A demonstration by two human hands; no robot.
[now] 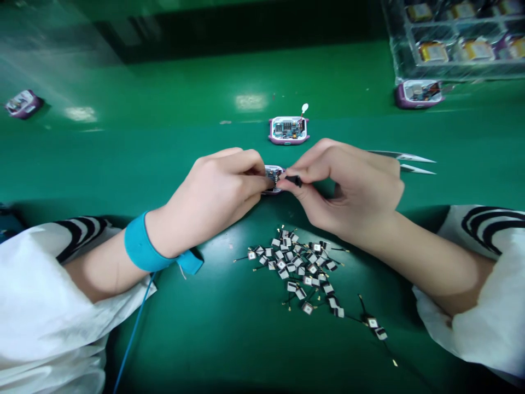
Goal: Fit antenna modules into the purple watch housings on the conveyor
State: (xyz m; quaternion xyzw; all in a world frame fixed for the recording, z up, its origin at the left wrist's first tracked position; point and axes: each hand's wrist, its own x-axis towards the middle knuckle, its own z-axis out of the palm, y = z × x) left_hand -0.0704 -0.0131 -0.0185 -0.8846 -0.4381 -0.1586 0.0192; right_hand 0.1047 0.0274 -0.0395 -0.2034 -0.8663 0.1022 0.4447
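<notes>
Your two white sleeves [45, 306] lie closest, and one blue wrist strap [141, 243] with one blue cord [133, 334] is on your left wrist. Your left hand [209, 200] curls shut on one small purple-edged device [273, 174], and your right hand [348, 189] pinches one tiny black piece [293, 180] at its edge. Below lies a heap of wired black-and-white bits [291, 265], too many to count. One pair of tweezers [406, 161] rests just past your right hand. Three more devices [289, 130] sit farther off on the green bench [246, 71], and a clear rack of yellow packs [451, 49] stands beyond. Any writing is too small to read.

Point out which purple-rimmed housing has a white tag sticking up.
The middle housing: its white tag rises at its back edge; the far-left housing and far-right housing show none.
</notes>
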